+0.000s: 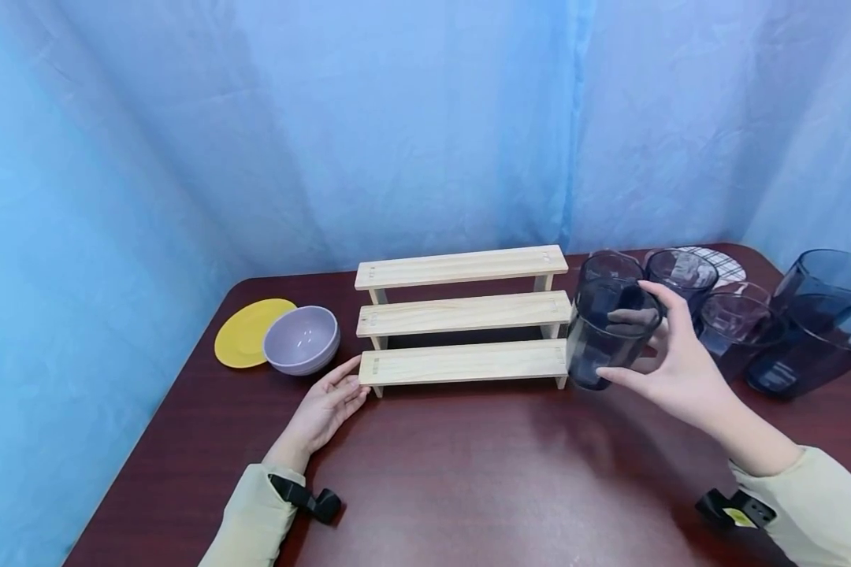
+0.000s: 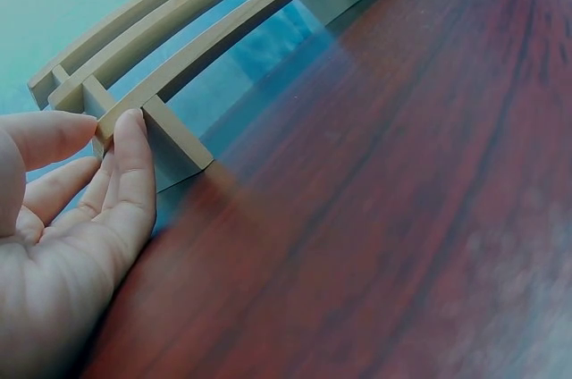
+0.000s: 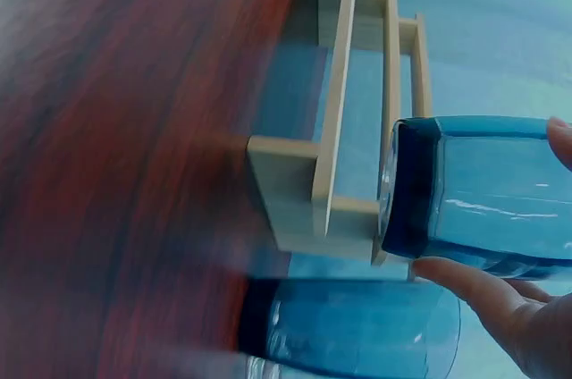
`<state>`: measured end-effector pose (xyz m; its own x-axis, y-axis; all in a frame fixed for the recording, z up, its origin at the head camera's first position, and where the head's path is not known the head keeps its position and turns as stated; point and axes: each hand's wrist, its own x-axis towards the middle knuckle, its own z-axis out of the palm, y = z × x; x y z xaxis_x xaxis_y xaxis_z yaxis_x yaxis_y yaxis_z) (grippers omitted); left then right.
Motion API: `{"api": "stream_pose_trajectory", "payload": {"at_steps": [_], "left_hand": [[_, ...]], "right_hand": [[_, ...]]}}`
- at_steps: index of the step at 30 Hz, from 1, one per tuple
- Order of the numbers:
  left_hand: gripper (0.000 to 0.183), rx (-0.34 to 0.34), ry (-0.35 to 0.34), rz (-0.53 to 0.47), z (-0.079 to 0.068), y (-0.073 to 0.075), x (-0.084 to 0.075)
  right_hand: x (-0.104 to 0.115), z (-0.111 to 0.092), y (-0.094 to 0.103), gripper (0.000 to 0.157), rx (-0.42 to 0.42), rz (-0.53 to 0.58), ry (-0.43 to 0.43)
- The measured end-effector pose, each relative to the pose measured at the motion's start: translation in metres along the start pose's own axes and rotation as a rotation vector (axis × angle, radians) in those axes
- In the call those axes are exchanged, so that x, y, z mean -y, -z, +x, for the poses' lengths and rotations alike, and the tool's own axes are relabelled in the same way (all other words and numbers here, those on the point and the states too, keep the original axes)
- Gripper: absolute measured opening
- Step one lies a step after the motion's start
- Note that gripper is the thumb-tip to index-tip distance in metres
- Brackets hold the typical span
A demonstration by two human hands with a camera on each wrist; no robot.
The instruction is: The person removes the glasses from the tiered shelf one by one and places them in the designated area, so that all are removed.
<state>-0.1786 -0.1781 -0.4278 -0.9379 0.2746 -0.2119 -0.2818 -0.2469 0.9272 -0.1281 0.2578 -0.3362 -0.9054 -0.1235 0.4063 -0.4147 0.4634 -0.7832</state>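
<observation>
A three-tier wooden display rack (image 1: 468, 364) stands mid-table. Its lowest tier's left end is pinched between the thumb and fingers of my left hand (image 1: 328, 409), as the left wrist view shows at the board's corner (image 2: 125, 109). At the rack's right end, my right hand (image 1: 688, 386) grips a dark blue see-through glass (image 1: 592, 346) by its side, mouth up. The right wrist view shows this glass (image 3: 500, 196) raised above the table, its base beside the tiers. Behind it, another glass (image 1: 610, 262) is partly hidden.
More tinted glasses stand at the right, among them a purplish one (image 1: 737, 323) and a large blue one (image 1: 794, 362). A checked white plate (image 1: 725, 264) lies behind them. Left of the rack, a lilac bowl (image 1: 301, 339) overlaps a yellow plate (image 1: 241, 335). Blue curtains (image 1: 397, 142) hang behind.
</observation>
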Motion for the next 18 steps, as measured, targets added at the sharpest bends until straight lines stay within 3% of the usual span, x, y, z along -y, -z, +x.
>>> {"api": "stream_pose_trajectory", "payload": {"at_steps": [10,18], "left_hand": [[0.056,0.016,-0.01,-0.004,-0.001,-0.001,-0.003],[0.056,0.031,-0.008,-0.02,-0.002,-0.001,-0.002]], "right_hand": [[-0.017,-0.01,0.012,0.11,0.026,-0.144,-0.106],[-0.026,-0.014,0.011,0.108,0.07,-0.145,-0.124]]}}
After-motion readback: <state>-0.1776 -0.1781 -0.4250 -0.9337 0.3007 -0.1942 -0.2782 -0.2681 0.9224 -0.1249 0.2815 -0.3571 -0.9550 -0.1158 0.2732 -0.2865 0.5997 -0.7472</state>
